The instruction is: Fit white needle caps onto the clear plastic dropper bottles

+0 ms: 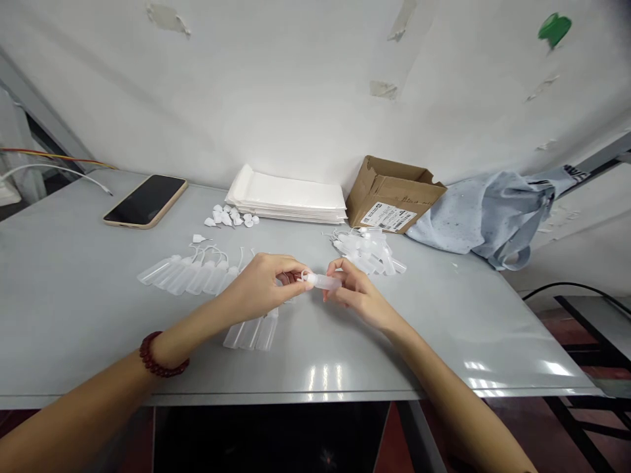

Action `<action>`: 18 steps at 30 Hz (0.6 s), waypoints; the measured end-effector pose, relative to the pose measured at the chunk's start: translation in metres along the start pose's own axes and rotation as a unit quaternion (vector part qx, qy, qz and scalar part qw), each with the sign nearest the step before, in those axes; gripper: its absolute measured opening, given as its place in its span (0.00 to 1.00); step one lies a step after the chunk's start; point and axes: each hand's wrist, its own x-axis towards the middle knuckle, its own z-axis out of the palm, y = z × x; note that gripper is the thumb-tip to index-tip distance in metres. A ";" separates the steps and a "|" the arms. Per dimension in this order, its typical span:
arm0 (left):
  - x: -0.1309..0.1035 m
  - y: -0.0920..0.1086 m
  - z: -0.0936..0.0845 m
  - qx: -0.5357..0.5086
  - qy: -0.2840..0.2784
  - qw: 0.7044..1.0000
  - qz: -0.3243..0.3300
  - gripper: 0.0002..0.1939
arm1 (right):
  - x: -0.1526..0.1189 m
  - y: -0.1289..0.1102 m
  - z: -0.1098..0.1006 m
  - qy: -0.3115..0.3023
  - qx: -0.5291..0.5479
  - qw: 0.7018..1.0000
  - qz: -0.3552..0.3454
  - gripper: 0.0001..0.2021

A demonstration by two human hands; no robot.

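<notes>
With the cardboard box (394,190) as landmark, the small bottle (325,282) is found nearer to the person than the box and somewhat to its left, between the two hands. Its long axis runs nearly sideways, from left to right, with only a slight slope downward to the right; the neck end, where a thin ring strap is seen, points left, and the base points right. The left hand (261,281) holds the neck end pinched between thumb and fingertips, so most of the body comes out to the right of these fingers. The right hand (363,295) has its fingers bent and a little apart, with the base end lying between the thumb and the forefinger; whether they press on it, I cannot tell. Directly in front of the box is a loose pile of bottles (367,251). Farther left of the box, partly covered by the left arm, there is a row of bottles (190,272) lying side by side. Just left of the box are white envelopes (296,194), and beyond these, a heap of white caps (231,215)
</notes>
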 end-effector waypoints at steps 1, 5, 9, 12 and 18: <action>0.001 0.000 -0.001 -0.002 0.010 1.000 -0.016 0.09 | -0.001 0.000 -0.003 0.019 -0.023 0.999 -0.018 0.10; 0.003 -0.002 -0.004 -0.004 0.055 0.996 -0.063 0.10 | -0.001 0.000 -0.015 0.077 -0.051 0.993 -0.070 0.09; 0.006 -0.007 -0.017 0.005 0.109 0.988 -0.113 0.10 | 0.003 -0.001 -0.026 0.180 -0.037 0.975 -0.122 0.09; 0.009 -0.015 -0.038 0.089 0.158 0.973 -0.144 0.11 | 0.008 0.000 -0.040 0.318 -0.056 0.936 -0.142 0.09; 0.003 -0.045 -0.092 0.438 0.160 0.867 -0.177 0.19 | 0.014 0.012 -0.077 0.491 -0.286 0.813 -0.126 0.08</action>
